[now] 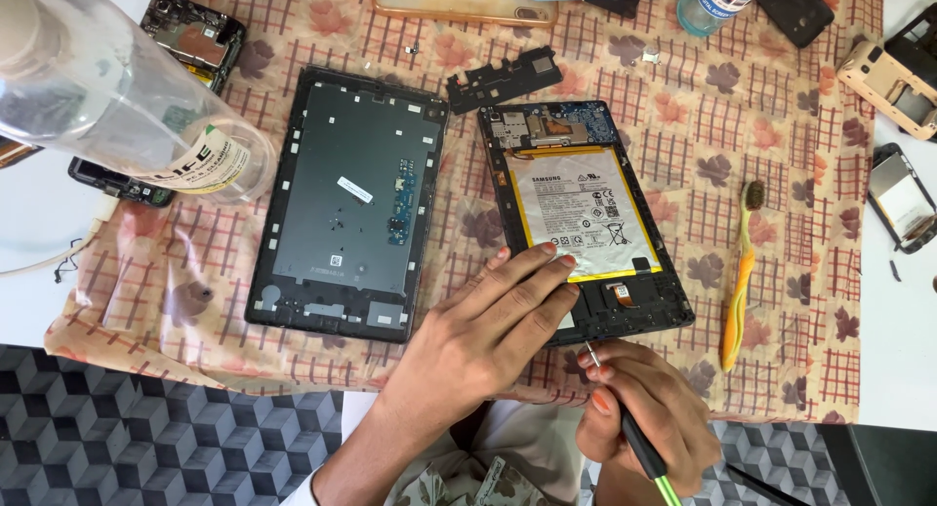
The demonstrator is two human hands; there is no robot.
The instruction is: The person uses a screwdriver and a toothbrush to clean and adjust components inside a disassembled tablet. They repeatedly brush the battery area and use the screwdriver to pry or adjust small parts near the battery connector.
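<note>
An opened tablet [625, 301] lies on a patterned cloth, its white battery [576, 208] and circuit board [551, 127] exposed. My left hand [478, 335] rests flat with its fingertips on the tablet's lower left corner. My right hand [639, 408] grips a screwdriver [639, 443] with a black and green handle, its thin tip pointing up at the tablet's bottom edge. To the left lies the tablet's dark grey back frame [342, 203], with a small blue board inside.
A clear plastic bottle [107, 106] looms at the upper left. An orange toothbrush [739, 277] lies right of the tablet. A black bracket [503, 77], phone parts [190, 38], a phone frame [893, 77] and another device [903, 199] sit around the cloth [781, 125].
</note>
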